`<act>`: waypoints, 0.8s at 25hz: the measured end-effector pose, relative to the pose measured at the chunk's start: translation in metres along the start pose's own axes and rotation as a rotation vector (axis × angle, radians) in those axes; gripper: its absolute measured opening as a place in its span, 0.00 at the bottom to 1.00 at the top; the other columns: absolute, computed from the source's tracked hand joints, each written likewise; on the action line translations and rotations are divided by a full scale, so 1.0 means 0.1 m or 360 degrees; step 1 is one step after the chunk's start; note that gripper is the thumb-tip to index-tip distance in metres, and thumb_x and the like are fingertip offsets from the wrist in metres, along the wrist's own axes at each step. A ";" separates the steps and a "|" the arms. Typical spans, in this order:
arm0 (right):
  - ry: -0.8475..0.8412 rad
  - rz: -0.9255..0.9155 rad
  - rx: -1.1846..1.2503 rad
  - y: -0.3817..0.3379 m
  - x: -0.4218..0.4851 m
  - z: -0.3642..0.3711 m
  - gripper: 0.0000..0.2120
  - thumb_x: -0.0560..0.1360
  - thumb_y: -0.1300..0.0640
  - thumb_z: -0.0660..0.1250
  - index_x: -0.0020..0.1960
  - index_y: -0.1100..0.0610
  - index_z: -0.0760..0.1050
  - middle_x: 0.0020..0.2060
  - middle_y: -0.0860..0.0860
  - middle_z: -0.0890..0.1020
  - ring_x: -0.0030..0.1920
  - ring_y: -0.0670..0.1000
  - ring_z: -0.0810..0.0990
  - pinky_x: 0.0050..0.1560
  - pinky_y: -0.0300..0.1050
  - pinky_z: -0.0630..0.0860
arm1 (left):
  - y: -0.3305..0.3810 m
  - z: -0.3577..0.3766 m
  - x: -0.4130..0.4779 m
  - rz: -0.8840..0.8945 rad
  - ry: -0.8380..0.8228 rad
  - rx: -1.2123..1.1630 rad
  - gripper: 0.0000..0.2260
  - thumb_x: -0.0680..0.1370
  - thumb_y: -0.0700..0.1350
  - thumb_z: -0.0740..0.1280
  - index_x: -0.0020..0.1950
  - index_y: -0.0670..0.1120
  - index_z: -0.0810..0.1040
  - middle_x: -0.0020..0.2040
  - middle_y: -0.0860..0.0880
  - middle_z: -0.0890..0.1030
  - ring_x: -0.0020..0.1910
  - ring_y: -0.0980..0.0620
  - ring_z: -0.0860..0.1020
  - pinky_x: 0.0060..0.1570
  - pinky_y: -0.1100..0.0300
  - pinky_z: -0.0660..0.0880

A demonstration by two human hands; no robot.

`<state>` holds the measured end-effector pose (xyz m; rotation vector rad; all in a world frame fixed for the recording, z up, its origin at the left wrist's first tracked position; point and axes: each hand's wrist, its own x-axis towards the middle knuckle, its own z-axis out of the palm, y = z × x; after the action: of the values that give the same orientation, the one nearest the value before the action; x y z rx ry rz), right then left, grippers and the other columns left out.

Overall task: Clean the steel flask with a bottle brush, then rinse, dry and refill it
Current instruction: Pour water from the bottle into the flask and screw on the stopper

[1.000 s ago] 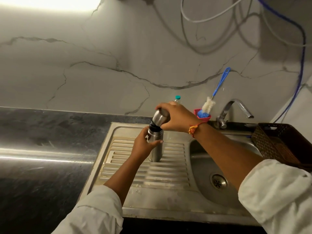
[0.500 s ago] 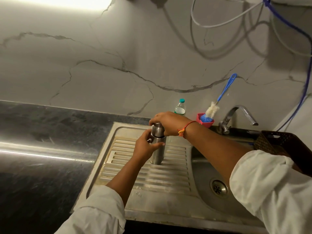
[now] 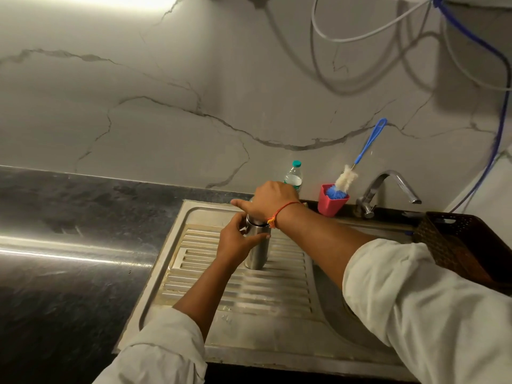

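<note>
– Steel flask: where is it?
– Upright on the ribbed drainboard of the sink, gripped by the left hand. Fingers and thumb wrap round its upper body, just below the dark rim.
– And the right hand?
– Palm down, directly over the flask's mouth. The forefinger points out to the left. The other fingers are hidden under the back of the hand, so I cannot tell whether they hold anything. An orange thread circles that wrist.
– Where's the bottle brush?
– Beyond the right hand and off to its right, head down in a red cup, its blue handle leaning towards the marble wall.
– What else is close?
– A plastic bottle with a green cap stands just behind the right hand's knuckles, partly hidden by them. The tap is further right, past the cup. A dark woven basket sits right of the right forearm.
– And on the other side?
– Left of the left hand runs the dark stone bench, with a streak of glare across it. White sleeves cover both arms, and blue and white tubes hang on the wall above.
</note>
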<state>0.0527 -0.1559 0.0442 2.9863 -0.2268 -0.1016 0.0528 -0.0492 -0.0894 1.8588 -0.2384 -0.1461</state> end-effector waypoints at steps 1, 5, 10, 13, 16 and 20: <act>-0.0040 -0.0001 0.0026 0.02 0.01 -0.03 0.41 0.72 0.22 0.44 0.37 0.58 0.76 0.34 0.54 0.78 0.38 0.53 0.78 0.37 0.45 0.74 | -0.02 0.00 0.02 0.0011 -0.0013 -0.0008 0.27 0.68 0.48 0.83 0.63 0.53 0.76 0.59 0.53 0.82 0.59 0.52 0.79 0.59 0.55 0.78; -0.0114 -0.0097 0.0186 0.24 -0.01 -0.23 0.36 0.75 0.26 0.50 0.44 0.57 0.77 0.43 0.55 0.81 0.44 0.53 0.79 0.45 0.47 0.75 | -0.03 -0.01 0.02 0.0000 -0.0034 -0.0027 0.28 0.68 0.47 0.83 0.65 0.52 0.76 0.61 0.53 0.81 0.62 0.53 0.78 0.63 0.55 0.77; -0.0188 -0.0633 0.0212 0.26 -0.07 -0.25 0.24 0.77 0.42 0.68 0.69 0.51 0.73 0.60 0.54 0.78 0.57 0.55 0.77 0.56 0.47 0.77 | -0.02 -0.01 0.01 0.0007 -0.0049 -0.0052 0.26 0.69 0.46 0.82 0.64 0.53 0.76 0.60 0.53 0.81 0.61 0.53 0.78 0.58 0.60 0.75; 0.0021 -0.0292 0.0109 0.12 -0.04 -0.15 0.25 0.76 0.35 0.63 0.52 0.57 0.79 0.42 0.54 0.80 0.46 0.54 0.80 0.44 0.45 0.76 | -0.02 0.01 0.02 -0.0022 -0.0015 -0.0050 0.26 0.68 0.47 0.83 0.62 0.54 0.76 0.58 0.54 0.81 0.59 0.53 0.79 0.55 0.60 0.76; -0.0021 -0.0078 0.0240 0.14 -0.02 -0.15 0.34 0.76 0.29 0.55 0.42 0.60 0.78 0.35 0.54 0.78 0.41 0.53 0.80 0.45 0.46 0.77 | -0.03 0.02 0.03 -0.0032 -0.0027 -0.0044 0.27 0.68 0.47 0.82 0.63 0.53 0.76 0.58 0.53 0.81 0.59 0.52 0.79 0.57 0.58 0.76; -0.0283 -0.0417 0.0163 0.35 -0.04 -0.29 0.27 0.76 0.36 0.66 0.64 0.56 0.75 0.53 0.55 0.81 0.54 0.55 0.79 0.55 0.48 0.76 | -0.02 0.00 0.02 -0.0028 -0.0060 -0.0059 0.26 0.69 0.46 0.82 0.64 0.52 0.76 0.59 0.54 0.80 0.60 0.53 0.78 0.55 0.62 0.75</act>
<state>0.0456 -0.1852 0.0779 3.0938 0.1470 -0.3962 0.0553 -0.0488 -0.0912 1.8231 -0.2440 -0.1962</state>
